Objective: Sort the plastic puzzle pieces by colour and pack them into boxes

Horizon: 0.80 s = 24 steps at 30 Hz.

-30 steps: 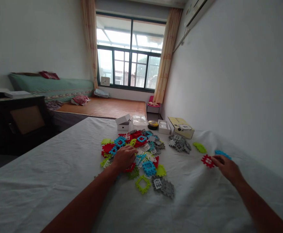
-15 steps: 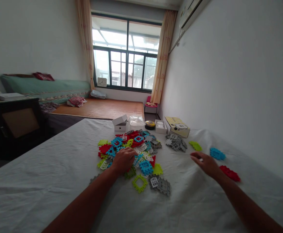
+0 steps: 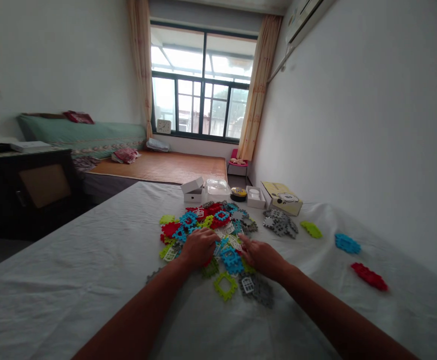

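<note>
A heap of toothed plastic building pieces (image 3: 187, 220) in red, blue, lime, grey and white lies on the white cloth. Over its middle, my left hand (image 3: 199, 246) has its fingers curled down; whatever they grip is hidden. My right hand (image 3: 262, 256) is at the heap's right side, fingers reaching forward and apart beside a white lattice window piece (image 3: 235, 243). Between the hands are blue square pieces (image 3: 231, 260). Nearer to me lie a lime square frame (image 3: 225, 286), a white window piece (image 3: 247, 285) and a grey piece (image 3: 264, 291).
To the right are separate piles: grey pieces (image 3: 279, 223), lime pieces (image 3: 311, 229), blue pieces (image 3: 347, 243) and red pieces (image 3: 369, 276). Along the far edge stand a white open box (image 3: 193, 190), a clear container (image 3: 217, 187), a round black-yellow tin (image 3: 238, 194) and a yellow carton (image 3: 281, 198).
My right hand has moved left from beside the lime and blue piles to the heap. My left hand stays over the heap. The whole view has shifted slightly.
</note>
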Each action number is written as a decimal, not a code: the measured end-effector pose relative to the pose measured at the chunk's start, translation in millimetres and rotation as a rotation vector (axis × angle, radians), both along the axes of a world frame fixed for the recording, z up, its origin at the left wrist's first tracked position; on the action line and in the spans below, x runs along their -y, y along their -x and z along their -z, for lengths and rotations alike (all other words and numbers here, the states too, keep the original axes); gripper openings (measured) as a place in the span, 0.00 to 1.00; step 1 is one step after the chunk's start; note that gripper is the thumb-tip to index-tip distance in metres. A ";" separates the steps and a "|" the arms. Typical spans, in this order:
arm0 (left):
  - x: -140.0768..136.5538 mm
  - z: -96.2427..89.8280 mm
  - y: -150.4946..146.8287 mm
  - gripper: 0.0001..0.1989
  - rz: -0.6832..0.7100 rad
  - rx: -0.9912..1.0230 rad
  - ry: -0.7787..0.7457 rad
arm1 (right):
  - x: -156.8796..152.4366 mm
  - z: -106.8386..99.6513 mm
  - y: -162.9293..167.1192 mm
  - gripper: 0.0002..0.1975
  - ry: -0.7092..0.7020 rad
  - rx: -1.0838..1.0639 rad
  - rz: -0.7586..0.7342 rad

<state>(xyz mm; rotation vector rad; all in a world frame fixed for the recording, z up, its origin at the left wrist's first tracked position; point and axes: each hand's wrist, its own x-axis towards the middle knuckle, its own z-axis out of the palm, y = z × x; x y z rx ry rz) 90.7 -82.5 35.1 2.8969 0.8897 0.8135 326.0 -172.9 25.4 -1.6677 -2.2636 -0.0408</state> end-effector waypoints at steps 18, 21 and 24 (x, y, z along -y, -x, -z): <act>-1.9 5.9 -2.5 0.11 0.045 -0.001 0.017 | 33.4 -12.0 -4.1 0.12 -0.109 0.147 0.166; -0.9 4.3 -2.0 0.12 0.034 -0.006 0.021 | 51.8 -13.2 -46.6 0.15 -0.154 0.020 0.312; 0.1 3.0 -1.9 0.12 0.033 -0.016 0.019 | 80.1 -5.9 -127.3 0.18 -0.164 -0.084 0.561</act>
